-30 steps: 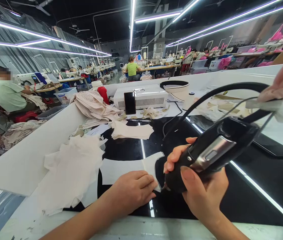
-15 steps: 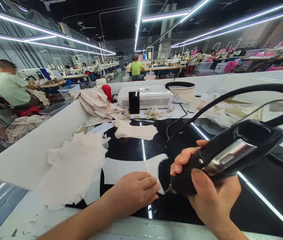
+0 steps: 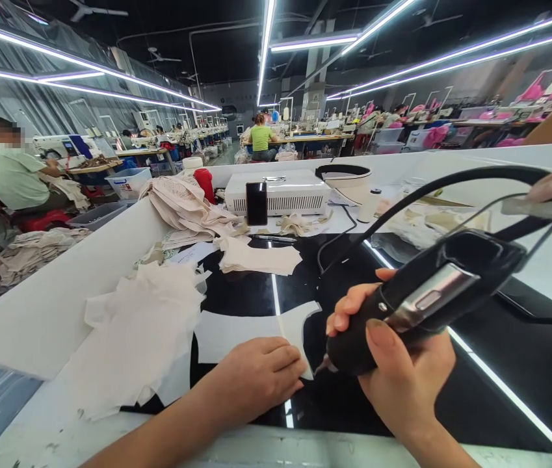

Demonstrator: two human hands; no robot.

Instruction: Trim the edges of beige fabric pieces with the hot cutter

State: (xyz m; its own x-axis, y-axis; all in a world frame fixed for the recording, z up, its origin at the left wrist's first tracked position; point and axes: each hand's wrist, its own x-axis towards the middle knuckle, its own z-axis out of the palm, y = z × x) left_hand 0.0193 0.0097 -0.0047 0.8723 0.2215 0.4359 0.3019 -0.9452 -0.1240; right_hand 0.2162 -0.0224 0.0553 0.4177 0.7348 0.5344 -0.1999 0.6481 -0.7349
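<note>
My left hand [image 3: 261, 374] lies on the lower right part of a white cut cloth piece [image 3: 241, 335], its fingers extended and close together, pressing the cloth to the glossy black work surface [image 3: 354, 409]. My right hand [image 3: 402, 370] is wrapped round a black corded handheld cutter [image 3: 426, 299] with a silver button panel. The cutter's slim metal tip [image 3: 323, 365] points down and left, at the right edge of the cloth near its lower corner. Whether the tip touches the cloth is hard to tell.
Left lies a heap of thin white cloth pieces [image 3: 144, 331]. Farther back are a stacked cream cloth piece [image 3: 259, 257], a phone [image 3: 257, 203] against a white vented box [image 3: 295, 192], and a round container [image 3: 354, 182]. The cutter's black cable [image 3: 451, 179] arcs at right.
The whole view has shifted slightly, so things sit a little farther left. Both hands keep their holds; the cutter tip stays by the cloth's right edge.
</note>
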